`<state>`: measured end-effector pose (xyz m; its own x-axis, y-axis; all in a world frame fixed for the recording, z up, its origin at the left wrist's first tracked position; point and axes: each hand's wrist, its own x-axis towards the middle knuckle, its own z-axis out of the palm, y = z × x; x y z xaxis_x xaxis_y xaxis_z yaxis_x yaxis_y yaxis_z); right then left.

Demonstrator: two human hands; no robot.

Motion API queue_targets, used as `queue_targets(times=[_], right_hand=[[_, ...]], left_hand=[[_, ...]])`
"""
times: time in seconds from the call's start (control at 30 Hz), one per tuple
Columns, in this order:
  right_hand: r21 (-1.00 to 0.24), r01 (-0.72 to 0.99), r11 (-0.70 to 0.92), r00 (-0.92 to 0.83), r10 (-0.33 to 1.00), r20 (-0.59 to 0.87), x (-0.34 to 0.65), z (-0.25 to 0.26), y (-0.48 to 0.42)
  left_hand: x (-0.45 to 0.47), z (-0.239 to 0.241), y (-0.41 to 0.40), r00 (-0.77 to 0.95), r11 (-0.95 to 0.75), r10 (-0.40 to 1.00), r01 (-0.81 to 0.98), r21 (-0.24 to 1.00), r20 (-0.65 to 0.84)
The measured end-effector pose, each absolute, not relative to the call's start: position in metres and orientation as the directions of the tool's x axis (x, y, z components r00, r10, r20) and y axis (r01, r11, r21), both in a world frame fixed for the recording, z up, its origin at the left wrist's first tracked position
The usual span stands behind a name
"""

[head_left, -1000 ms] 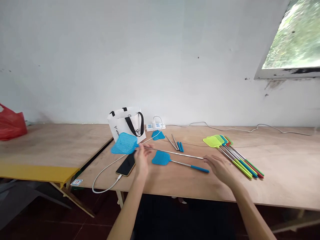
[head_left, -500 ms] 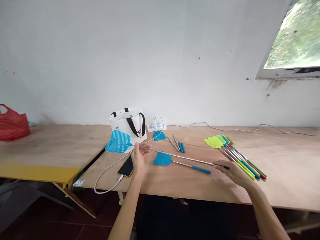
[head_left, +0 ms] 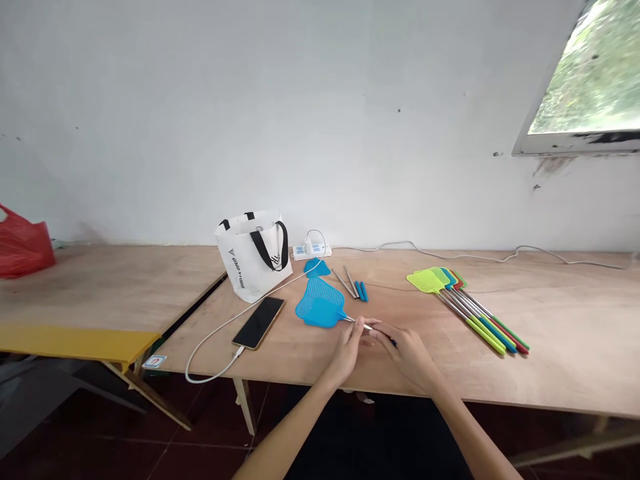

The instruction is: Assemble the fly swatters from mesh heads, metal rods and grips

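Note:
A blue fly swatter (head_left: 320, 308) lies over the wooden table (head_left: 550, 347), its rod pushed in short. My left hand (head_left: 347, 350) pinches the metal rod just behind the blue head. My right hand (head_left: 407, 353) is closed on the handle end, close against the left hand. Farther back on the table lie a second blue swatter head (head_left: 316, 268) and some loose rods with blue grips (head_left: 354, 285).
A fan of coloured fly swatters (head_left: 467, 305) lies to the right. A phone (head_left: 259, 323) on a white cable, a white tote bag (head_left: 254, 255) and a power strip (head_left: 313, 251) stand to the left. A red plastic bag (head_left: 23, 245) sits on the far-left table.
The swatter's long rod has been pushed together; my hands came from far apart to nearly touching, and the blue head moved from the left down toward the table's middle.

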<state>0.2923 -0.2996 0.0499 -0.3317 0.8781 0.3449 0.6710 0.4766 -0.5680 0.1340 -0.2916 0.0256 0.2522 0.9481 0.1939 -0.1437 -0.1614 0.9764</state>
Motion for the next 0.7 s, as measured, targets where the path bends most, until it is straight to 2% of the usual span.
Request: queue_targets(times=[0.13,0.3,0.37,0.53,0.7], right_hand=[[-0.611,0.663,0.432,-0.318,0.902,0.293,0.285,0.046,-0.297],[-0.571,0.701,0.428,-0.288,0.902,0.322,0.294,0.029,-0.286],[-0.521,0.757,0.393,-0.257,0.913,0.316,0.299,0.02,-0.282],[-0.287,0.859,0.424,-0.292,0.867,0.404,0.299,0.0,-0.273],[-0.179,0.891,0.417,-0.297,0.834,0.465,0.297,-0.007,-0.27]], left_hand=[[0.118,0.03,-0.277,0.179,-0.14,0.972,-0.069,0.988,0.151],[0.098,0.024,-0.261,0.27,-0.103,0.962,0.261,0.96,0.03],[0.095,0.023,-0.26,0.311,-0.158,0.95,0.369,0.916,0.038],[0.098,0.031,-0.27,0.457,-0.382,0.881,0.529,0.758,0.125],[0.097,0.031,-0.27,0.473,-0.441,0.867,0.577,0.688,0.16]])
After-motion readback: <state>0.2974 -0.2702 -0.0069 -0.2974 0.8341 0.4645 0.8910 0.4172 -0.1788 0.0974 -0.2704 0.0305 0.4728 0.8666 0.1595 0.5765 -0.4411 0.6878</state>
